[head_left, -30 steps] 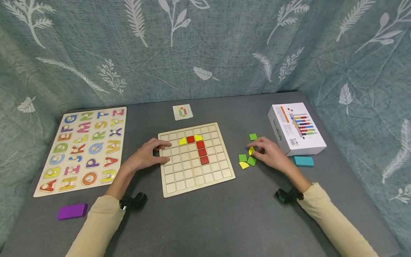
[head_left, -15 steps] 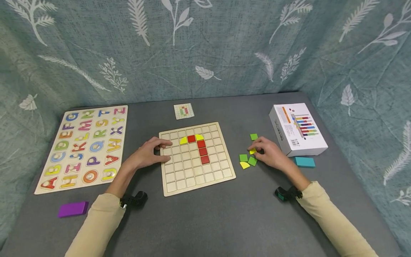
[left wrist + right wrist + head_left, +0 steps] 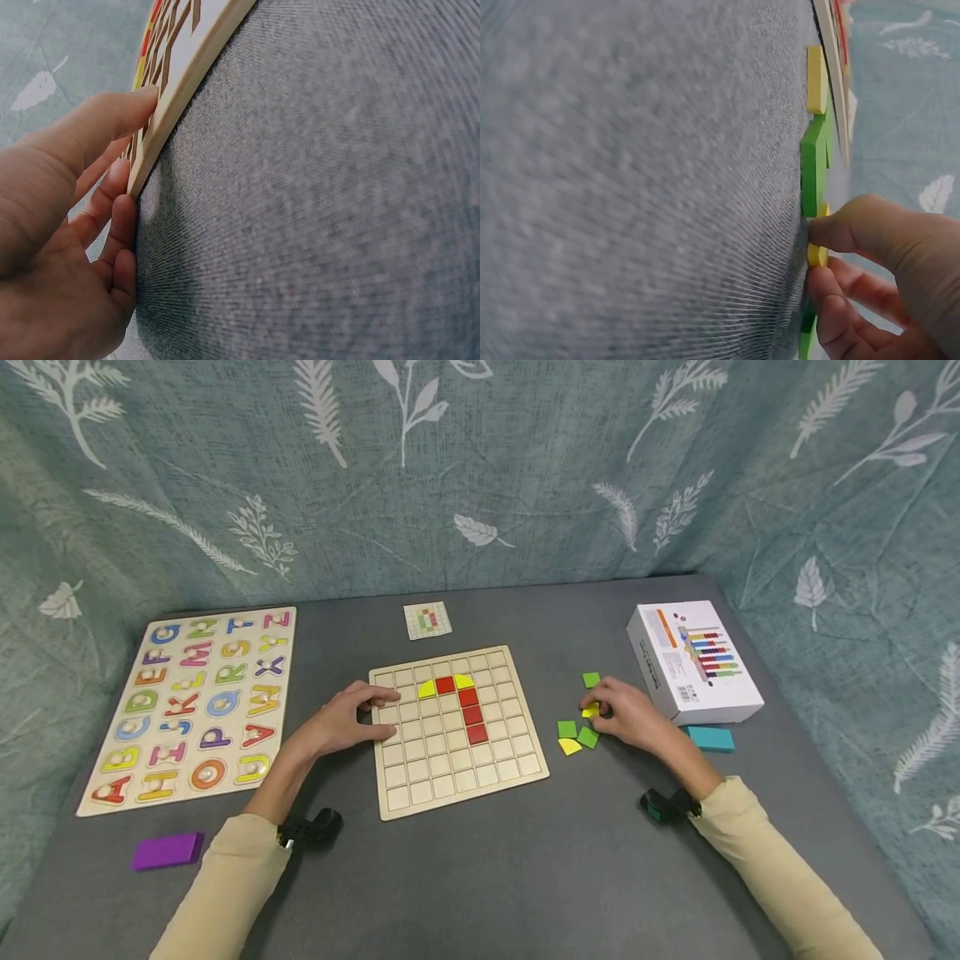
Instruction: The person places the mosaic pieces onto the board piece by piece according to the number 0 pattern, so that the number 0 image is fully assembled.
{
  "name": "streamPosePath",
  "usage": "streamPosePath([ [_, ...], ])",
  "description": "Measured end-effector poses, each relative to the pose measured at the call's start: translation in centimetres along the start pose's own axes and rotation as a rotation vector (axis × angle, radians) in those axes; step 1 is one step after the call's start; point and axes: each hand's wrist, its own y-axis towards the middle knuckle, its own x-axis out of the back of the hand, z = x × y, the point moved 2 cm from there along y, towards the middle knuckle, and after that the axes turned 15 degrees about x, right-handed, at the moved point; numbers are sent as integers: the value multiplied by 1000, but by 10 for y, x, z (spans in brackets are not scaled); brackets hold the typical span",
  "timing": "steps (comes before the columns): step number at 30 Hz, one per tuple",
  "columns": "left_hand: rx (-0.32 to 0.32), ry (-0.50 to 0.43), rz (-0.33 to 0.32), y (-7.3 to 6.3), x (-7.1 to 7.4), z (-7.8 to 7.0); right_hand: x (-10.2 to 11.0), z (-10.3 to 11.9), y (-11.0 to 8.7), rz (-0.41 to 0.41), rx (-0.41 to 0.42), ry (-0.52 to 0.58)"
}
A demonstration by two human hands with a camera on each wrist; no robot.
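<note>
In the head view, the left hand (image 3: 348, 718) rests at the left edge of a wooden grid board (image 3: 431, 768), its thumb and forefinger wide apart and touching the board. Set in the grid are 4 red tiles (image 3: 472, 715) and 2 yellow rounded tiles (image 3: 427, 688): the yellow pair flanks 1 red tile, and the other 3 reds run in a column below the right-hand yellow. The right hand (image 3: 626, 714) pinches a yellow piece (image 3: 591, 711) between narrowed fingers, to the right of the board; near it on the grey worktop (image 3: 480, 885) lie 3 green squares (image 3: 567, 729) and another yellow piece (image 3: 570, 746). A small pattern card (image 3: 427, 621) lies beyond the board, an alphabet board (image 3: 187, 710) and a purple block (image 3: 167, 851) to the left, a white box (image 3: 697, 660) and a teal block (image 3: 711, 739) to the right. In the left wrist view, the thumb lies on the grid board's rim, the other fingers bent loosely beside its edge. In the right wrist view, the thumb and a fingertip press the pinched yellow piece from 2 sides, close to the worktop; whether it is lifted, I cannot tell. Green pieces sit just beside it.
</note>
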Motion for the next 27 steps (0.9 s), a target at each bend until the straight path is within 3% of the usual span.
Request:
streamPosePath([
  [5,2,1,4,0,-1,1,2,-2,2,14,-31,17],
  [16,-26,-5,0,1,-1,1,9,6,1,-116,26,99],
  [23,-32,-5,-1,1,-2,1,5,26,8,-167,19,230],
  [27,-29,0,-5,1,-1,2,-2,42,14,-183,70,342],
])
